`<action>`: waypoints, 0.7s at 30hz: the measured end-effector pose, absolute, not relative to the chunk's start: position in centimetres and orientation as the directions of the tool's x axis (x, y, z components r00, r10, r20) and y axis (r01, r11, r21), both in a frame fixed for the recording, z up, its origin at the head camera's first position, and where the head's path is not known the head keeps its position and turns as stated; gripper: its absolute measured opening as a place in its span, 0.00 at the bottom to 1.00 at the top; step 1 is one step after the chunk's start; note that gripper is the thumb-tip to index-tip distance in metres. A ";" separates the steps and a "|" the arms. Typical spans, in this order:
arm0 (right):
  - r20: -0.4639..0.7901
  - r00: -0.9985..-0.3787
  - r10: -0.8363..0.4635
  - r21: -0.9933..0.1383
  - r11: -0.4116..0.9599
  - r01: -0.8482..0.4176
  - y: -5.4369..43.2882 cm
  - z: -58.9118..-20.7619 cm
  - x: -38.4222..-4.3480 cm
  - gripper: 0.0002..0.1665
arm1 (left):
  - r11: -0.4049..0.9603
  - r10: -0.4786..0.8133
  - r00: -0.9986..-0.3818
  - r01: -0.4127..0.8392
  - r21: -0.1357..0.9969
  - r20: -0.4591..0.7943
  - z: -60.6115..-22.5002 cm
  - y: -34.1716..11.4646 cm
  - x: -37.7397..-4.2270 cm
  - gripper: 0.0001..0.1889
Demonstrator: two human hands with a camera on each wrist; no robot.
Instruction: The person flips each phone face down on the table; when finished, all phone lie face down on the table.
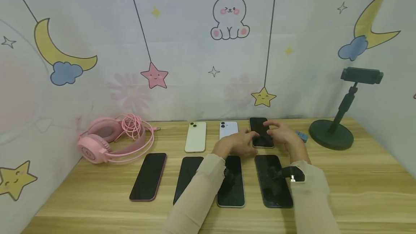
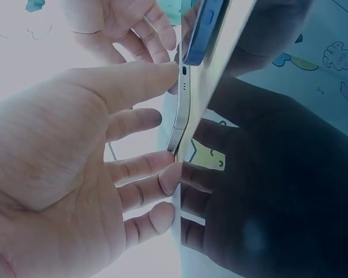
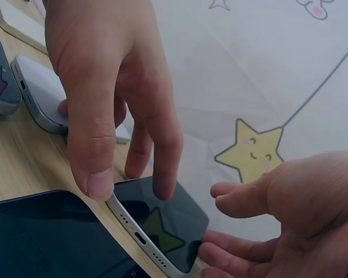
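Note:
A smartphone (image 1: 264, 141) with a dark screen and pale frame lies face up at the back of the table, between the two hands. My left hand (image 1: 238, 143) reaches to its left side; in the right wrist view the left thumb (image 3: 98, 182) is right at the lower corner while the other fingers reach along the far side. My right hand (image 1: 286, 136) is at the phone's right side, its fingers spread and fairly straight, fingertips close to the edge. In the left wrist view the phone's pale edge (image 2: 183, 104) shows beside the left thumb.
A white phone (image 1: 229, 128) and a cream phone (image 1: 195, 138) lie face down to the left. Several dark-screened phones, one (image 1: 147, 177) at far left, form a front row under the forearms. Pink headphones (image 1: 94, 149), a black stand (image 1: 331, 134) and a small blue object (image 1: 302, 136) flank them.

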State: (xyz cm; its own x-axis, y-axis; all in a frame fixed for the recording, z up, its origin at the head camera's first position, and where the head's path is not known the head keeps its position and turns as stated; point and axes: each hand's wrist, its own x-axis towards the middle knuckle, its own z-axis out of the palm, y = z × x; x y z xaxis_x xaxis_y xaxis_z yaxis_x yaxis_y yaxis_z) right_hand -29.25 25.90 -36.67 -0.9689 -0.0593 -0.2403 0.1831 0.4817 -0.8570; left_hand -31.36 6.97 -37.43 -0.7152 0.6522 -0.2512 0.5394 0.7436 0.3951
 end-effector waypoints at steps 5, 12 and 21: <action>-0.231 -0.972 -0.048 -0.852 0.493 0.178 25.9 -36.9 -29.4 0.28 | 0.743 0.654 -0.716 0.547 0.385 -0.244 -37.5 6.9 -31.5 0.34; -0.241 -0.970 -0.025 -0.837 0.511 0.195 25.8 -37.2 -29.6 0.28 | 0.742 0.657 -0.716 0.558 0.371 -0.237 -37.4 6.8 -31.5 0.34; -0.265 -0.964 0.006 -0.863 0.445 0.240 26.1 -37.4 -29.7 0.29 | 0.729 0.674 -0.696 0.569 0.381 -0.250 -36.9 7.0 -31.2 0.34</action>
